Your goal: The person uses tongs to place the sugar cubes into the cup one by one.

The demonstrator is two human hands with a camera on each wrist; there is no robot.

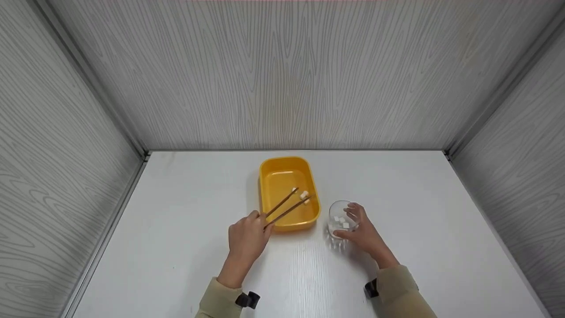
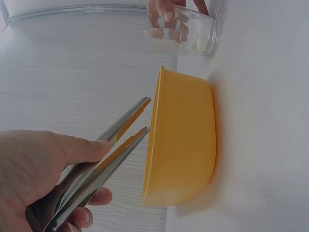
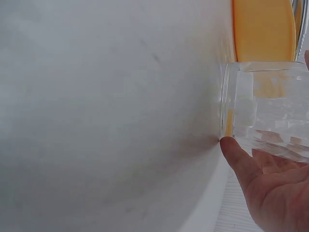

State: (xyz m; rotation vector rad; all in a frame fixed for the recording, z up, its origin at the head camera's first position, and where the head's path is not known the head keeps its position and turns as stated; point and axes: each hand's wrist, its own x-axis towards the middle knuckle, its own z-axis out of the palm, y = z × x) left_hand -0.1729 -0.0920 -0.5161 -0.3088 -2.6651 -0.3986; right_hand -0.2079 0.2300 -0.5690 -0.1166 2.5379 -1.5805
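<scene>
My left hand (image 1: 248,238) grips metal tongs (image 1: 288,213), whose two arms stand apart over the yellow box (image 1: 268,185). In the left wrist view the toothed tips of the tongs (image 2: 112,165) are at the box's rim, with a gap between them. A few small white cubes (image 1: 304,194) lie in the box near its right side, close to the tong tips. Just right of the box, my right hand (image 1: 364,232) holds a clear glass (image 1: 334,211) with its thumb and fingers around the side. Several white cubes (image 1: 345,225) are in the glass, which stands upright on the table.
The white table (image 1: 185,198) is bounded by a grey wood-grain panel (image 1: 287,79) at the back and further panels on the left and right. Black devices (image 1: 248,300) are worn at both wrists.
</scene>
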